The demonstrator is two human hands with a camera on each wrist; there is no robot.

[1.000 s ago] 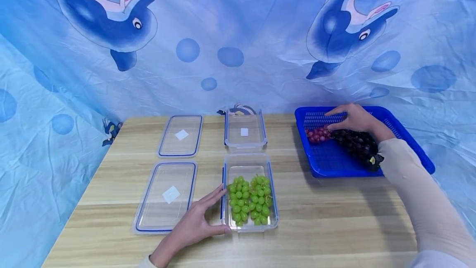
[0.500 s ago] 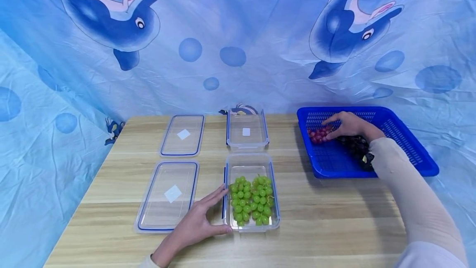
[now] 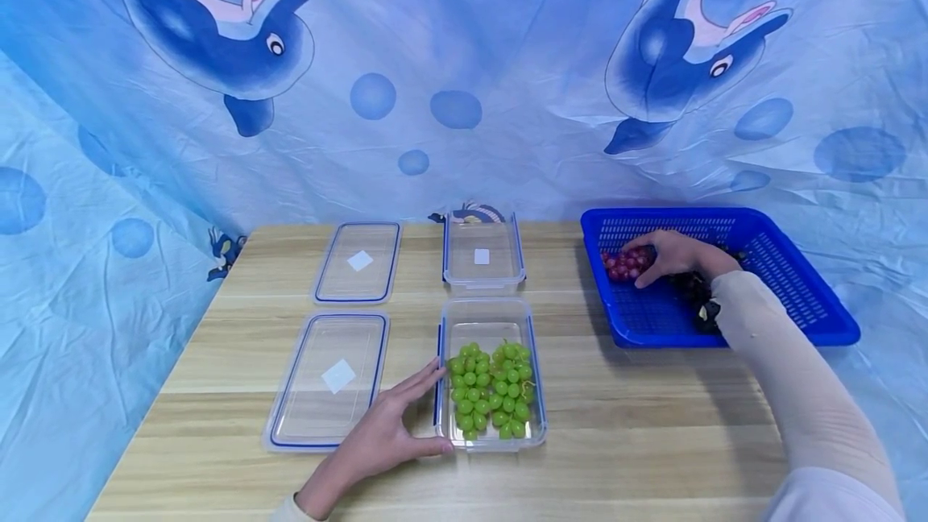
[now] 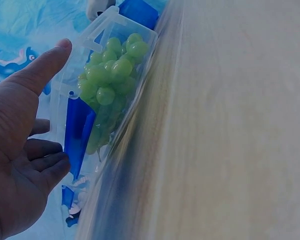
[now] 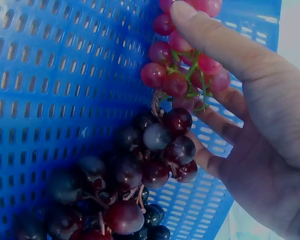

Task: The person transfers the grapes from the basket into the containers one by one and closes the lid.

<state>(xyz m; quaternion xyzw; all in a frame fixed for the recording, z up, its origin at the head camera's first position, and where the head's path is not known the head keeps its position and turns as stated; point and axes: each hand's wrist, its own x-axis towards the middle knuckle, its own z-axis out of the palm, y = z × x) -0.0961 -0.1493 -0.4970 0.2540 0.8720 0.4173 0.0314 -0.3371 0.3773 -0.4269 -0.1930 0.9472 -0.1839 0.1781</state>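
On lid, label, fingers round red grapes

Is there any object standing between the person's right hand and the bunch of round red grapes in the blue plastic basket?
No, nothing visible: the right hand has its thumb over the red grapes and fingers behind them. A bunch of dark purple grapes lies close beside them in the blue basket.

Red grapes lie in a blue basket, and an open clear container holds two green grape bunches.
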